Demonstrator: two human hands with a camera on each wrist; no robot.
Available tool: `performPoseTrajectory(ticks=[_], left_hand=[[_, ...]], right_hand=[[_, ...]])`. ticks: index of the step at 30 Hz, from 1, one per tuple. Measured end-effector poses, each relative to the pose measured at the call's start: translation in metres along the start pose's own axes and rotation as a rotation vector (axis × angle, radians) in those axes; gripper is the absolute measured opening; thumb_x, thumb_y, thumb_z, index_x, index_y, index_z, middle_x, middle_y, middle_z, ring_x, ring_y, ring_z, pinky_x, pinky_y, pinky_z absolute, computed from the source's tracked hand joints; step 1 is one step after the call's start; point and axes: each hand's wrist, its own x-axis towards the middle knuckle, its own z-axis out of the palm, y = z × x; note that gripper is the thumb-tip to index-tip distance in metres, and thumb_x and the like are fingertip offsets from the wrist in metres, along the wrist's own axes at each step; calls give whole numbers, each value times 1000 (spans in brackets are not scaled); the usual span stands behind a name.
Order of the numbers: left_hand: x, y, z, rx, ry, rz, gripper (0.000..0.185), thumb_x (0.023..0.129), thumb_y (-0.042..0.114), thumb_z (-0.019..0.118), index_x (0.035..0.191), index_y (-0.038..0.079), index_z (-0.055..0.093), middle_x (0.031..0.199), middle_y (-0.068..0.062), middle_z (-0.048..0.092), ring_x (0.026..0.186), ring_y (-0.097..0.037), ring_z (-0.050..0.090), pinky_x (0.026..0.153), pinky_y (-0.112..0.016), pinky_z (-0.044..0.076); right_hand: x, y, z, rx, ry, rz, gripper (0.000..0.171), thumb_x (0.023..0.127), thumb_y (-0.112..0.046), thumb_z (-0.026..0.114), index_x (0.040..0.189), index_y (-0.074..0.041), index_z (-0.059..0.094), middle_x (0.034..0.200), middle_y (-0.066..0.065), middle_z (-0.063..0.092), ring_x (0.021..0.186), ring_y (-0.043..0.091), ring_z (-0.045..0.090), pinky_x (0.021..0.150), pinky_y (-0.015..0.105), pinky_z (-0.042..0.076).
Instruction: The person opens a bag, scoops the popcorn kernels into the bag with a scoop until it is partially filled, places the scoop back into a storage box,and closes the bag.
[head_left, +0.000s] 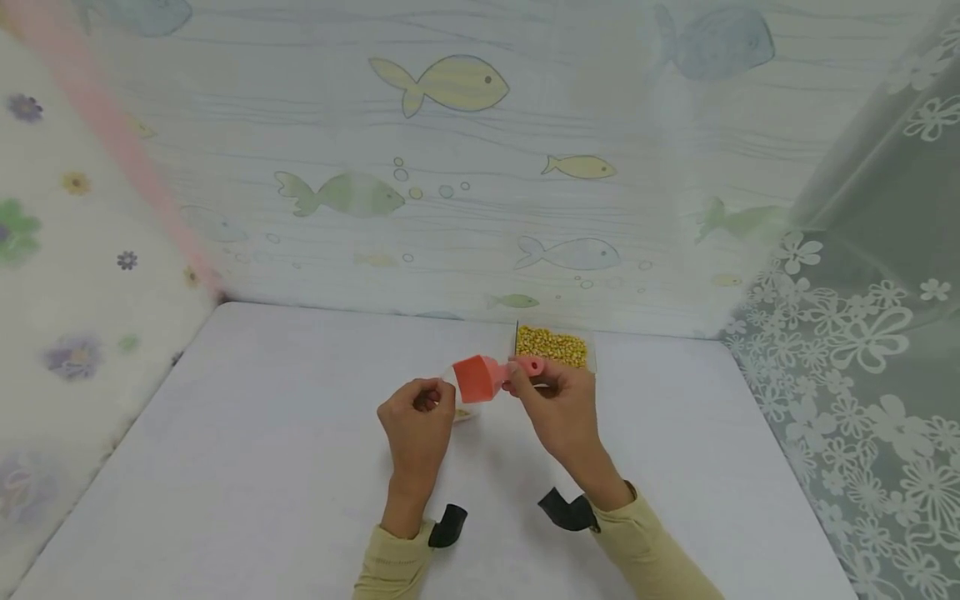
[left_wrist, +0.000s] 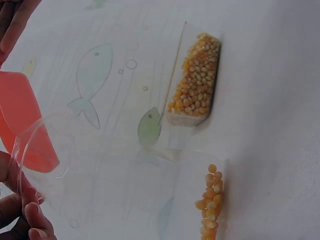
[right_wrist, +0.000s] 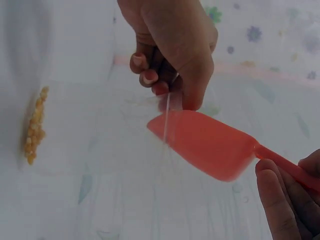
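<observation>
My left hand (head_left: 422,406) pinches the rim of a clear plastic bag (left_wrist: 125,170) and holds its mouth up. A few yellow corn kernels (left_wrist: 212,200) lie in the bag's lower end. My right hand (head_left: 534,382) grips the handle of a red scoop (head_left: 480,377). The scoop's bowl is tipped toward the bag's mouth, just at its rim (right_wrist: 167,117). In the right wrist view the left hand's fingers (right_wrist: 150,75) curl over the bag's rim above the scoop (right_wrist: 205,142). Behind the hands stands a clear container of corn kernels (head_left: 551,346).
The work lies on a white table (head_left: 262,467) closed in by a fish-print backdrop (head_left: 450,167) behind, a floral sheet on the left and a lace curtain (head_left: 862,350) on the right. The corn container (left_wrist: 197,80) stands close to the back wall.
</observation>
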Motion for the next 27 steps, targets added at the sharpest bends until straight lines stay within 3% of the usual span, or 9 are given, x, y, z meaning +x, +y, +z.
performPoseTrajectory(ticks=[8,14,18,22,25,27], left_hand=[[0,0,0,-15,12,-7,11,83,-5,68,75,0,74,61,-6,63,53,-13,50,52,-20,44],[0,0,0,-27,32,8,14,82,-8,68,73,0,74,59,-6,61,52,-13,49,51,-20,43],[-1,0,0,-42,39,3,15,82,-9,67,72,0,74,58,-6,61,51,-13,49,51,-20,44],[-2,2,0,-48,47,3,16,81,-10,67,71,0,74,57,-6,60,50,-13,49,50,-20,44],[-3,2,-1,-38,49,2,16,81,-10,67,71,0,73,57,-6,60,50,-12,49,50,-19,43],[-3,3,-2,-33,52,2,15,81,-10,67,71,-1,74,57,-6,60,50,-12,49,50,-19,44]], right_hand=[[-6,-2,-2,19,56,-102,13,91,-6,74,100,3,78,85,14,77,73,16,75,69,27,61],[-6,0,-9,29,116,-148,12,93,1,69,99,9,75,84,22,75,73,7,74,69,25,60],[-5,5,-14,102,166,-191,12,93,6,67,100,13,73,86,27,74,73,8,75,69,27,60],[-3,11,-21,118,229,-212,12,93,6,66,100,14,73,87,20,76,73,11,76,69,27,60],[-3,17,-26,90,277,-202,13,94,4,66,100,12,74,85,17,76,72,9,75,63,19,57],[-3,19,-29,65,301,-190,13,94,2,67,100,11,75,84,19,76,68,6,72,53,13,48]])
